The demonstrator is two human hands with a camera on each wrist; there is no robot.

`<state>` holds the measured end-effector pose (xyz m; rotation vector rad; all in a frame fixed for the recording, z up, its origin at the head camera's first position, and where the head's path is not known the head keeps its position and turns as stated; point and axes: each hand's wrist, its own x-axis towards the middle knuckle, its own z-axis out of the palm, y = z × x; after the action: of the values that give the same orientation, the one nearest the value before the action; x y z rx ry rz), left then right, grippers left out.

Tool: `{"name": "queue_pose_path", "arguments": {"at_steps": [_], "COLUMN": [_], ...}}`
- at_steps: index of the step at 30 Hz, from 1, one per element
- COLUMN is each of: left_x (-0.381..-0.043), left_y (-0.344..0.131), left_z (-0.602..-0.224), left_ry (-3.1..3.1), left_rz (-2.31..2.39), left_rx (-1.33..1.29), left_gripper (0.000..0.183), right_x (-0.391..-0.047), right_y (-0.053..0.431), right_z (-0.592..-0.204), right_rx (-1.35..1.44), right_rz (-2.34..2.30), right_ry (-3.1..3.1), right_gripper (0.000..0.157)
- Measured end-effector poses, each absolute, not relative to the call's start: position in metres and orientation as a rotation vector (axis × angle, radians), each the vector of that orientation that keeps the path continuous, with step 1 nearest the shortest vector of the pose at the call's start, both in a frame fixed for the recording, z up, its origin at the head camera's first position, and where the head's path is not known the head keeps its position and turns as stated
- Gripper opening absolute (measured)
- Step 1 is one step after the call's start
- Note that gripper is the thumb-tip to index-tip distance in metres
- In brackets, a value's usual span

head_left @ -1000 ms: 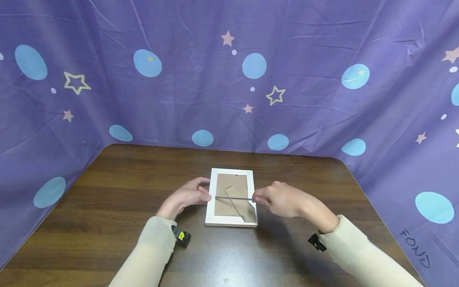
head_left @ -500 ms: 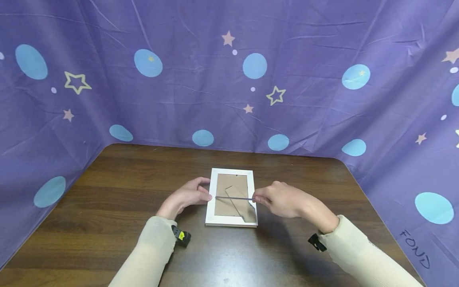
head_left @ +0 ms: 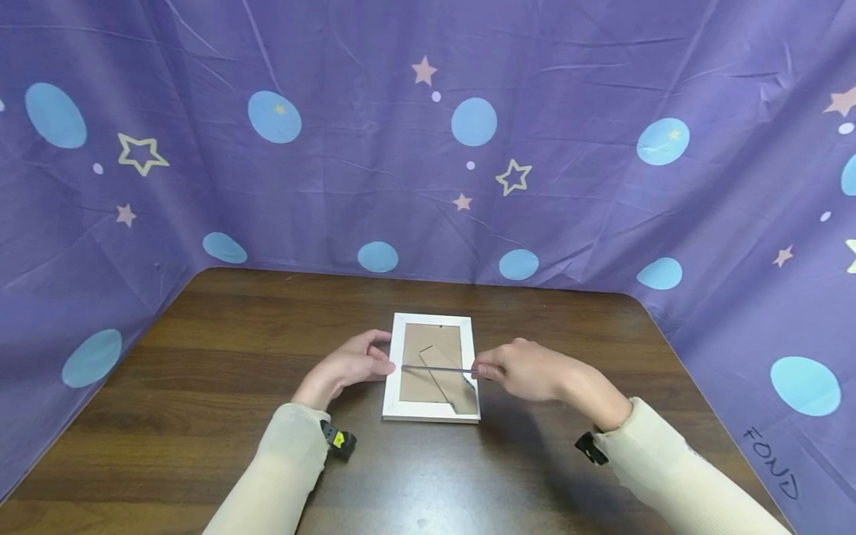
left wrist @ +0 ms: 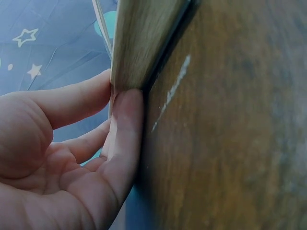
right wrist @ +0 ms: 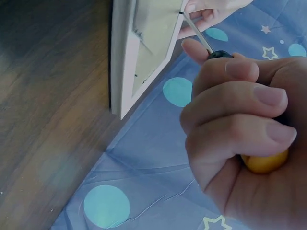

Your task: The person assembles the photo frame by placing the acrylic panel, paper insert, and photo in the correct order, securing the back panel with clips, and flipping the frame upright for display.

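A white picture frame (head_left: pixel 433 319) lies back side up on the table, its brown backing board (head_left: pixel 421 338) showing inside the border. Part of the board at the lower right is outlined like a stand flap. My left hand (head_left: pixel 351 364) pinches the frame's left edge, with fingertips against its wooden side (left wrist: pixel 144 43) in the left wrist view. My right hand (head_left: pixel 531 370) grips a screwdriver (right wrist: pixel 199 32) by its yellow and black handle, mostly hidden in the fist. The shaft crosses low over the board, its tip at the inner left edge of the border, near my left thumb.
The brown wooden table (head_left: pixel 267 319) extends around the frame on all sides. Behind it and at both sides hangs a purple cloth (head_left: pixel 374 186) with stars and blue dots. Dark wrist straps with cameras (head_left: pixel 339 442) sit on the cream sleeves.
Both hands, the frame and the screwdriver stay nearly in place. My right hand shows only a very slight shift, with the tip still at the left inner edge.
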<state>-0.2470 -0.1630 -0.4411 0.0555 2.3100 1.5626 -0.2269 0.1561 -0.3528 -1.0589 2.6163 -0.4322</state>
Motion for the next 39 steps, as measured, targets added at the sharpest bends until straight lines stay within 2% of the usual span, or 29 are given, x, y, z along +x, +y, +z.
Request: {"name": "queue_pose_path", "arguments": {"at_steps": [9, 39], "left_x": [-0.2482, -0.2484], "left_y": [-0.1620, -0.1612], "left_z": [-0.4425, -0.4425], "left_ry": [2.280, 2.328], "left_rz": [1.594, 1.535], "left_rx": [0.064, 0.034], "left_gripper": [0.071, 0.068], "right_x": [-0.2260, -0.2233], "right_y": [0.1583, 0.1613], "right_z": [-0.3582, -0.3633], "right_rx": [-0.904, -0.834], "right_rz": [-0.453, -0.500], "right_ry": [2.606, 2.556], "right_gripper": [0.031, 0.031]}}
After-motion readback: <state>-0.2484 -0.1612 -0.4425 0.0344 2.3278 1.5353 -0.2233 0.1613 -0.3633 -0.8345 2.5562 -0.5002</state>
